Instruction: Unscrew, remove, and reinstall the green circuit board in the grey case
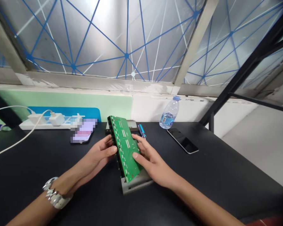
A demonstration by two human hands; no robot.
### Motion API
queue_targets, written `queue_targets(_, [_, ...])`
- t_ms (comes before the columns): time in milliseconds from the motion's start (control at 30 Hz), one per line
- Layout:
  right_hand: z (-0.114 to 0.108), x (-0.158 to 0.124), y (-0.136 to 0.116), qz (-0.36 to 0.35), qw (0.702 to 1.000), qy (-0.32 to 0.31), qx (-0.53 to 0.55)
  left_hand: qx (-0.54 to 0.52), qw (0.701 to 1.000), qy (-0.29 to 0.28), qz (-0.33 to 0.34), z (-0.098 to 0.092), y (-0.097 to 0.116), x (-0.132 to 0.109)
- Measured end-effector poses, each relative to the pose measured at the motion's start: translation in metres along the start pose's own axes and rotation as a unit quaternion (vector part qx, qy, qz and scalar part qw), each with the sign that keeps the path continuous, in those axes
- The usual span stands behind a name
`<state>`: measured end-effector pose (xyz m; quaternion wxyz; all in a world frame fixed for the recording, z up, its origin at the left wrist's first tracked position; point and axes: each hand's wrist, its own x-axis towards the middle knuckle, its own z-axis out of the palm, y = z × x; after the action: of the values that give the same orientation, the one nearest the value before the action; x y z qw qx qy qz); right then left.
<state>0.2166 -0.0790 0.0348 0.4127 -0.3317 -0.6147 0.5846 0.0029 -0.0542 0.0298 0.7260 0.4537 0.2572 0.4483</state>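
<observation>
A green circuit board (125, 147), with a row of black connectors along its left edge, is held tilted between my two hands. My left hand (106, 150) grips the connector edge, thumb in front and fingers partly hidden behind. On the other side, my right hand (148, 157) is closed on the board's right edge, its thumb lying on the green face. Beneath the board is a grey metal casing (138, 183), mostly covered by the board and my right hand. A blue-handled screwdriver (142, 131) lies just beyond my right fingers.
A water bottle (170, 113) leans near the wall, with a dark phone (183, 141) before it. At left are a lilac phone (86, 130) and a white power strip (25, 125) with chargers and trailing cables. A black metal frame (245, 70) slants at right.
</observation>
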Motion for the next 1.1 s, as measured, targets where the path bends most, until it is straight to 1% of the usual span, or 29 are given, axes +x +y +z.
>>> queue_targets(67, [0.004,-0.004,-0.004,-0.004,1.000,-0.024,-0.007,-0.023,1.000,0.010,-0.007,0.005,-0.003,-0.002])
queue_targets(100, [0.006,-0.006,-0.005,-0.007,0.999,-0.038,-0.016,-0.034,0.999,0.006,-0.017,0.006,-0.004,-0.003])
queue_targets(200, [0.012,-0.011,-0.005,-0.020,0.996,-0.075,-0.039,-0.054,0.997,-0.032,-0.053,0.009,-0.007,-0.006])
queue_targets(300, [0.013,-0.012,-0.002,-0.020,0.994,-0.095,-0.044,-0.068,0.995,-0.050,-0.052,0.011,-0.009,-0.008])
queue_targets(433, [0.010,-0.010,-0.003,-0.014,0.993,-0.091,-0.079,-0.087,0.994,-0.041,-0.048,0.014,-0.009,-0.007])
queue_targets(533, [0.006,-0.009,-0.007,-0.027,0.989,-0.092,-0.112,-0.067,0.997,-0.025,-0.039,0.014,-0.009,-0.006])
queue_targets(600, [0.006,-0.009,-0.009,-0.042,0.989,-0.087,-0.114,-0.043,0.998,-0.014,-0.035,0.014,-0.009,-0.005])
queue_targets(700, [0.006,-0.010,-0.010,-0.047,0.991,-0.068,-0.107,-0.013,1.000,0.001,-0.026,0.015,-0.009,-0.002])
queue_targets(867, [0.006,-0.010,-0.008,-0.027,0.989,-0.022,-0.145,0.045,0.999,0.007,0.000,0.018,-0.009,0.000])
queue_targets(967, [0.003,-0.007,-0.009,-0.012,0.991,-0.040,-0.125,0.084,0.996,0.010,0.004,0.016,-0.007,-0.002])
queue_targets(1100, [-0.001,-0.005,-0.015,-0.006,0.994,-0.086,-0.069,0.088,0.996,-0.016,-0.011,0.010,-0.003,-0.005])
